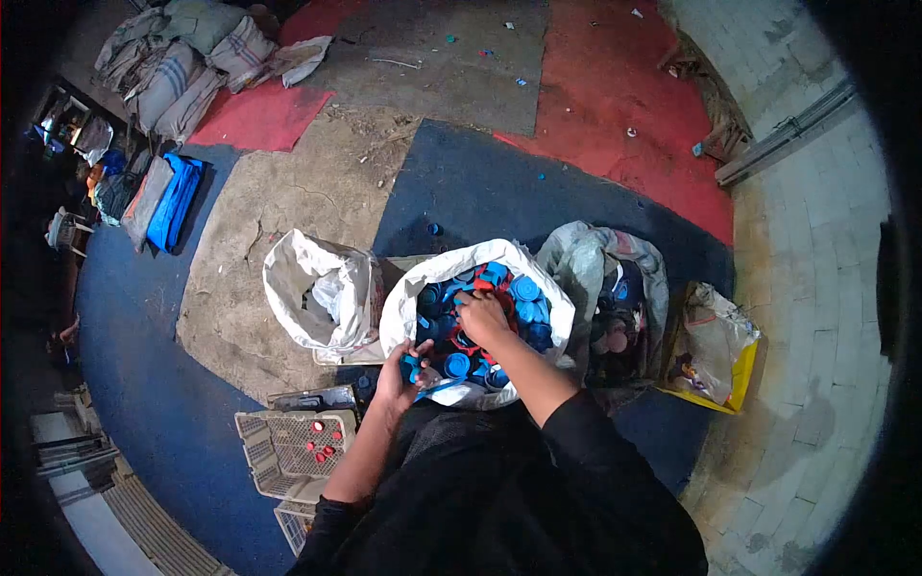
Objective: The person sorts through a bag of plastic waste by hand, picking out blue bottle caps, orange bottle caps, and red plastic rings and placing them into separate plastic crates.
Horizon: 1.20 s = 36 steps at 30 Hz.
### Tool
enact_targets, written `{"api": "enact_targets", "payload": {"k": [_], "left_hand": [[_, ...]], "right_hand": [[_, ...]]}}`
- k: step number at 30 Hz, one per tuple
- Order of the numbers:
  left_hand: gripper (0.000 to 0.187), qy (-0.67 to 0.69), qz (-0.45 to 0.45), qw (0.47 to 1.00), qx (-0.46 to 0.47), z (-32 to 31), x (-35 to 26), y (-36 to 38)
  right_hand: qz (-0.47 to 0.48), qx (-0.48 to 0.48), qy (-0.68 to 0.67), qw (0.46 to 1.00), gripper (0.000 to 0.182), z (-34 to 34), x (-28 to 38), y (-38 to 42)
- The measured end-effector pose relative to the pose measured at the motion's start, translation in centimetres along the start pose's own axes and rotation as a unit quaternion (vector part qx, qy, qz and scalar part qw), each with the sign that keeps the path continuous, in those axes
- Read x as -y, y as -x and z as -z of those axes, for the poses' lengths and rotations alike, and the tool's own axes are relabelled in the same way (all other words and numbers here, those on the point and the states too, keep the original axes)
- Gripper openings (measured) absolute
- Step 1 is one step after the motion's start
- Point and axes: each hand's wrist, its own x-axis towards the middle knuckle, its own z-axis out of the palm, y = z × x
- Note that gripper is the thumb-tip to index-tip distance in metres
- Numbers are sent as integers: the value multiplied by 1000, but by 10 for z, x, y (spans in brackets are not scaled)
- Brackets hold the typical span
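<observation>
A white sack [401, 303] stands open in front of me, filled with blue caps [456, 365] and red pieces [495, 274]. At the sack's near left rim is my left hand [396, 372], its fingers curled round a blue cap [410, 368]. My right hand [480, 317] reaches into the middle of the sack, fingers bent down among the blue and red pieces. What its fingertips hold, if anything, is hidden.
Left of the sack stands another white sack [279, 288]; a grey-green sack [656, 278] and a yellow-edged bag [747, 370] are on the right. A beige crate [259, 451] holds several red caps. Piled sacks [178, 86] lie at the far left.
</observation>
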Motion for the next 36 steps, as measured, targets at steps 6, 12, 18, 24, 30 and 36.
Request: {"api": "enact_targets", "payload": {"k": [6,12,18,24,30,36], "left_hand": [[31,7,7,1000,17,7,0,1],[34,3,8,1000,14,11,5,-5],[34,-7,-5,1000,22,-1,4,5],[34,-1,7,998,58,-24,8,15],[32,-10,27,997,72,-46,12,17],[34,-35,15,998,48,-54,18,19]], "right_hand": [[61,44,61,995,16,15,-7,28],[49,14,-51,997,15,27,-2,52],[-163,-129,-611,764,15,22,8,72],[-326,-52,-806,491,18,66,17,116],[-313,-56,-762,564,16,79,15,119],[-164,-93,-546,816,20,76,9,113]]}}
